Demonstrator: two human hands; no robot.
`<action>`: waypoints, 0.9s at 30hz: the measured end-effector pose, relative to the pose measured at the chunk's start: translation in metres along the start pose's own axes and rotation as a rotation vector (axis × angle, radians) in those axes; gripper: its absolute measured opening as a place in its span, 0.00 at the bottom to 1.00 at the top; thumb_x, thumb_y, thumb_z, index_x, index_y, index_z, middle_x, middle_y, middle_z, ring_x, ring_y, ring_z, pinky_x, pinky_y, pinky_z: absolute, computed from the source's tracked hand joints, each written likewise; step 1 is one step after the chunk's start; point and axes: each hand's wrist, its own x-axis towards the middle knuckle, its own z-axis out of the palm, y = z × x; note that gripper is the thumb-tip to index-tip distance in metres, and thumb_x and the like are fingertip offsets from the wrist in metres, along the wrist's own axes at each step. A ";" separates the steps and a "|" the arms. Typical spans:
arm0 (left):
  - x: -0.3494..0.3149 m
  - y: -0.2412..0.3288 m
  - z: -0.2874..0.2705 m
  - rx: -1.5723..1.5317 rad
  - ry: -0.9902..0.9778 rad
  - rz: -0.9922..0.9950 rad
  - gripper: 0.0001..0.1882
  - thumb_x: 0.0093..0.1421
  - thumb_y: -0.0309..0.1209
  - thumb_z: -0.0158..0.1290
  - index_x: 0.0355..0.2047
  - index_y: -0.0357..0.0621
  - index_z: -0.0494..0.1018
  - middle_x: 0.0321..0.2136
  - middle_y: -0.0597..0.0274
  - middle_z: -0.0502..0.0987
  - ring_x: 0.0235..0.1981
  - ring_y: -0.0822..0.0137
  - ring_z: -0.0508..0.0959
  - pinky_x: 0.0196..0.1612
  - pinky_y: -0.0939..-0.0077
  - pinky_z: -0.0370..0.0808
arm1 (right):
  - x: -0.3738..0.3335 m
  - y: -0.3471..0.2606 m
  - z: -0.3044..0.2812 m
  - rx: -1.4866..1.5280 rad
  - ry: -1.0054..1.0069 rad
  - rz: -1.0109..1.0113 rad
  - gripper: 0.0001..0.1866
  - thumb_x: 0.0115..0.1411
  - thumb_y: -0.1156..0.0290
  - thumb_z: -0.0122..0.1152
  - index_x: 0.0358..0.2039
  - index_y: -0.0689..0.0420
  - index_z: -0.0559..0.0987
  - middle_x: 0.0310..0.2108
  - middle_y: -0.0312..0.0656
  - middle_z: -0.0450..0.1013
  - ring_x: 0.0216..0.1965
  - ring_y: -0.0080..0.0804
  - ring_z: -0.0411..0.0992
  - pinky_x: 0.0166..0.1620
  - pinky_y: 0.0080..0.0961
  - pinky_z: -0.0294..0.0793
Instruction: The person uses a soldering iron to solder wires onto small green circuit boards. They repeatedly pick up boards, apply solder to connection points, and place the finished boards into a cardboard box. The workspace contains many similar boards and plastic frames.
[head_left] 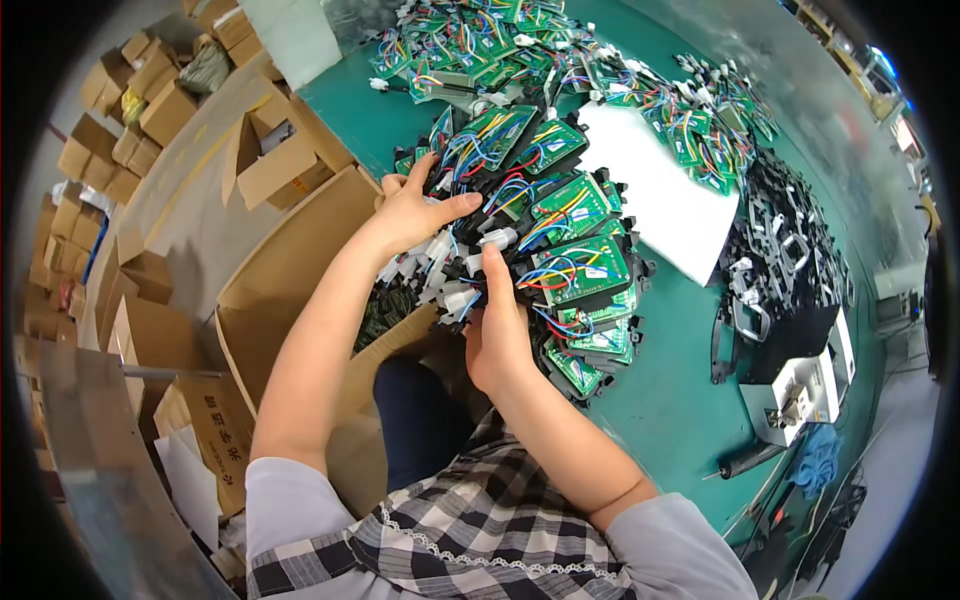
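A thick fanned bundle of green circuit boards in black plastic holders (582,268) is between my two hands at the table's near left edge. Red, blue, yellow and black wires run from the boards to white connectors (437,252) bunched on the bundle's left side. My left hand (412,208) grips the far left part, thumb stretched across the wires and some fingers hidden behind. Around the near side, my right hand (497,335) is closed, its thumb pressed beside a white connector and its other fingers out of sight underneath. The bundle overhangs an open cardboard box (285,285).
More wired circuit boards (490,45) lie heaped at the back of the green table (660,390). A white sheet (650,190) lies beside a pile of black plastic frames (790,240). At the right stand a small white machine (790,400), a black-handled screwdriver (750,460) and a blue cloth (817,460).
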 end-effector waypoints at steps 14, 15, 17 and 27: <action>-0.027 0.014 -0.006 -0.212 -0.056 -0.075 0.56 0.46 0.64 0.57 0.67 0.47 0.49 0.59 0.37 0.51 0.63 0.45 0.56 0.63 0.59 0.56 | 0.021 0.023 -0.005 0.182 -0.374 -0.221 0.28 0.63 0.50 0.50 0.58 0.54 0.65 0.54 0.37 0.67 0.56 0.30 0.64 0.61 0.34 0.56; -0.028 0.015 -0.006 -0.227 -0.074 -0.087 0.55 0.48 0.62 0.56 0.67 0.47 0.48 0.59 0.39 0.50 0.63 0.46 0.56 0.63 0.61 0.55 | 0.024 0.025 -0.006 0.191 -0.387 -0.234 0.28 0.64 0.50 0.49 0.58 0.54 0.65 0.54 0.38 0.67 0.56 0.31 0.64 0.61 0.34 0.57; -0.030 0.016 -0.004 -0.315 -0.075 -0.092 0.54 0.48 0.59 0.58 0.67 0.48 0.48 0.60 0.39 0.50 0.63 0.47 0.55 0.63 0.60 0.56 | 0.029 0.029 -0.005 0.210 -0.416 -0.256 0.28 0.64 0.50 0.47 0.58 0.55 0.65 0.54 0.38 0.67 0.56 0.31 0.64 0.60 0.34 0.58; -0.054 -0.006 0.014 -0.617 0.128 0.007 0.48 0.47 0.46 0.65 0.61 0.32 0.56 0.52 0.42 0.67 0.50 0.59 0.72 0.52 0.68 0.70 | 0.012 0.032 0.002 0.095 -0.247 -0.274 0.21 0.63 0.56 0.49 0.53 0.53 0.68 0.47 0.36 0.71 0.48 0.31 0.70 0.53 0.33 0.67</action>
